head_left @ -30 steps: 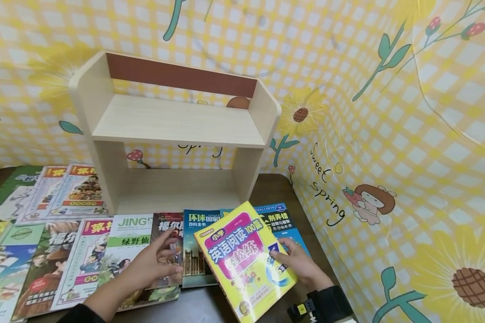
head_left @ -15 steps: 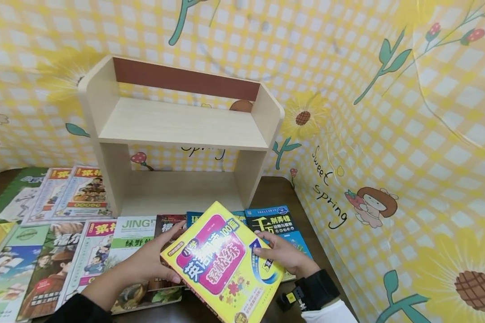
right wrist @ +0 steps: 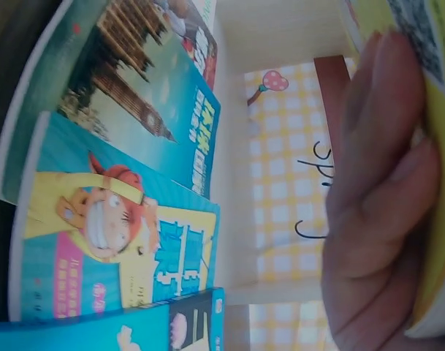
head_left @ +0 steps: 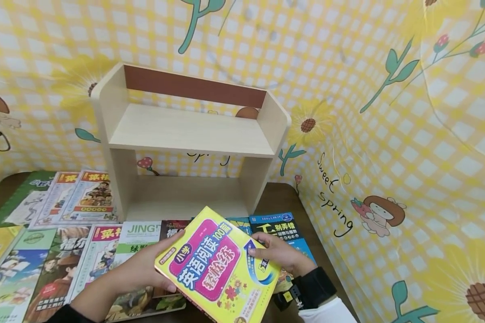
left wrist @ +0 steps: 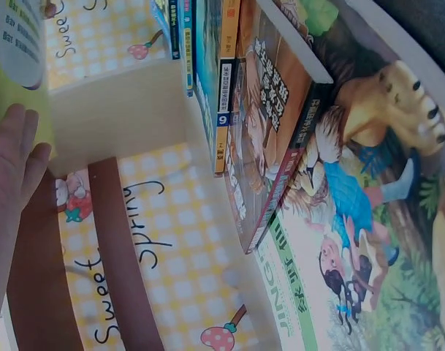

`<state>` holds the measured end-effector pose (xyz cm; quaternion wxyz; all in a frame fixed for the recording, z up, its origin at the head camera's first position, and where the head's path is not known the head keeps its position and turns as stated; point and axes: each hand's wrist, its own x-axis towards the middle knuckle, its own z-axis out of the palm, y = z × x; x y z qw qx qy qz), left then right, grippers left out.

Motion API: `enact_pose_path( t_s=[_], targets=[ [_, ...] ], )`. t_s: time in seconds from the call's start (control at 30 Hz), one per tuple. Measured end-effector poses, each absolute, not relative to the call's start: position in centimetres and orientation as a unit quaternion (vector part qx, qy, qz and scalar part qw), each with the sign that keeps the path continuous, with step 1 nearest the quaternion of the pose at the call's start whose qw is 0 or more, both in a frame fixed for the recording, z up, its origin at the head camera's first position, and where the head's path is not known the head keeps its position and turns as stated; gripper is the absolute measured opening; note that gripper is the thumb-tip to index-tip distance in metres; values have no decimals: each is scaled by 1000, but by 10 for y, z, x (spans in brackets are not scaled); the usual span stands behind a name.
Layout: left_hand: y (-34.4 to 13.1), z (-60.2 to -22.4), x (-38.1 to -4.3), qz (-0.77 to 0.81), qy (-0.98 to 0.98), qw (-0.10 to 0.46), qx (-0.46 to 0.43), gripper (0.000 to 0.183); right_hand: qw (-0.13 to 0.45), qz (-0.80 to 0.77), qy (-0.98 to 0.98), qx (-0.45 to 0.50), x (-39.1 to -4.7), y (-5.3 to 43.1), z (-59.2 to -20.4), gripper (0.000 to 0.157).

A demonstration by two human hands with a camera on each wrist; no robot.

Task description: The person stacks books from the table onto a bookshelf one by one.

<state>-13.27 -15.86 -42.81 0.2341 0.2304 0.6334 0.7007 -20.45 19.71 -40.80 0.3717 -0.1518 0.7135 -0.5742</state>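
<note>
Yellow book (head_left: 216,273), at 6 o'clock from the bookshelf (head_left: 194,130), is pinched cover-up by left grip (head_left: 151,262) at 9 o'clock and right grip (head_left: 280,253) at 2, presumably for steadiness, though left pressure is unclear.

The rectangular yellow book with a pink panel (head_left: 216,269) read "小学英语阅读100篇 轻松练". The yellow-and-white checked wall cloth (head_left: 428,166) bore "Sweet Spring"; the green-and-white paperback (head_left: 140,232), "JING"; the blue-and-black book (head_left: 283,229), "别弄错"; an orange-and-black spine (left wrist: 225,95), "9".
</note>
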Motion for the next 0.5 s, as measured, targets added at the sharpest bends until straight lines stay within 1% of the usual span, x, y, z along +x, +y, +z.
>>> enact_pose_path(
  t_s=[0.23, 0.4, 0.5],
  targets=[
    [-153, -419, -128, 711, 641, 204, 203, 107, 375, -574, 712, -152, -214, 205, -399, 48],
    [-157, -408, -122, 714, 657, 165, 174, 107, 348, -674, 634, -154, -217, 205, -398, 60],
    [-161, -399, -120, 698, 688, 129, 149, 106, 320, -741, 575, -134, -213, 199, -396, 58]
  ],
)
